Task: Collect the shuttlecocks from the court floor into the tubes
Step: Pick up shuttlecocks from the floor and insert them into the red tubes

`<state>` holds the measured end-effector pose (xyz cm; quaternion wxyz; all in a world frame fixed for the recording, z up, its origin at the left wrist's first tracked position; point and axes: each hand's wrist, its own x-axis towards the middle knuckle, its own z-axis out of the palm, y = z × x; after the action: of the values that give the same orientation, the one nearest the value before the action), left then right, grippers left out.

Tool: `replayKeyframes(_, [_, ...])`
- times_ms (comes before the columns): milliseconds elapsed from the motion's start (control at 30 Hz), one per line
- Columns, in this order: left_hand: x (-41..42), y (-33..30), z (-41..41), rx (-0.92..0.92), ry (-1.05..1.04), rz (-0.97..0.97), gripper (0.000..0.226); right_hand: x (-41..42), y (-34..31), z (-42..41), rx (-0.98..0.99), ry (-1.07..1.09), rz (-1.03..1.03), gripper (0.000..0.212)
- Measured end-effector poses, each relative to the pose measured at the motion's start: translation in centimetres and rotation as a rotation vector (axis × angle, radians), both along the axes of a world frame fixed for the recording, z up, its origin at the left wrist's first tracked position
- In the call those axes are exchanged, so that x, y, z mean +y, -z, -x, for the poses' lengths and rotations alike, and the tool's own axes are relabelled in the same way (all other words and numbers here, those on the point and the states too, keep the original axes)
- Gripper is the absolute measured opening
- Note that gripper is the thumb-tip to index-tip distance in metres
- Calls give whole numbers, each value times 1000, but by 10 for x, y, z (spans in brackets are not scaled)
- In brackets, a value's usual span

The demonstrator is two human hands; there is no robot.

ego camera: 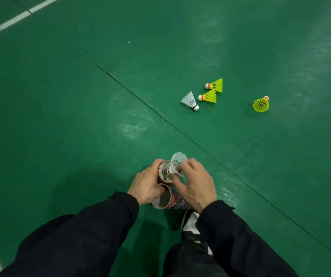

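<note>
Green vinyl court floor (80, 116) fills the view, with a dark seam running from about ten o'clock down to four o'clock. Low in the middle, at six o'clock, my left hand (146, 185) wraps around a red tube (163, 172), holding its open mouth up toward me so it stays steady as a target; white feathers already show inside it, so I judge it partly loaded. A second tube (167, 198) lies just below, tucked against the same hand, its pale open end facing me, probably kept close for when the first fills. My right hand (195, 183) pinches a white shuttlecock (175, 162) near its cork, skirt up and cork down at the tube mouth, which is the way it must go in to nest with the others. Out at one to two o'clock, four more wait on the floor: a white shuttle (190, 100), two yellow ones side by side (208, 96) (215, 84), touching or nearly so, and a lone yellow shuttle (261, 104) well apart to the right. My shoe (190, 222) shows beneath my right wrist.
</note>
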<state>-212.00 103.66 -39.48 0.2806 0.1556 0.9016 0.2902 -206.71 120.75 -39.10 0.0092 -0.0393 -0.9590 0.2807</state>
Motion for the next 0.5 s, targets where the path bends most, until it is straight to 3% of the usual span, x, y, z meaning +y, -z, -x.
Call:
replayKeyframes(100, [1, -2, 0, 45, -20, 10, 62, 5, -6, -3, -65, -157, -94, 31])
replayKeyframes(200, [7, -9, 2, 117, -33, 14, 57, 8, -18, -5, -146, -197, -23, 40])
replayKeyframes(333, [17, -34, 11, 157, -61, -13, 59, 7, -47, -7, 48, -144, -80, 37])
replayKeyframes(433, [31, -53, 19, 189, -67, -32, 60, 10, -71, 3, -152, -212, -42, 48])
replayKeyframes(500, [32, -75, 21, 233, -62, -31, 56, 13, -98, 14, -223, -253, -50, 43])
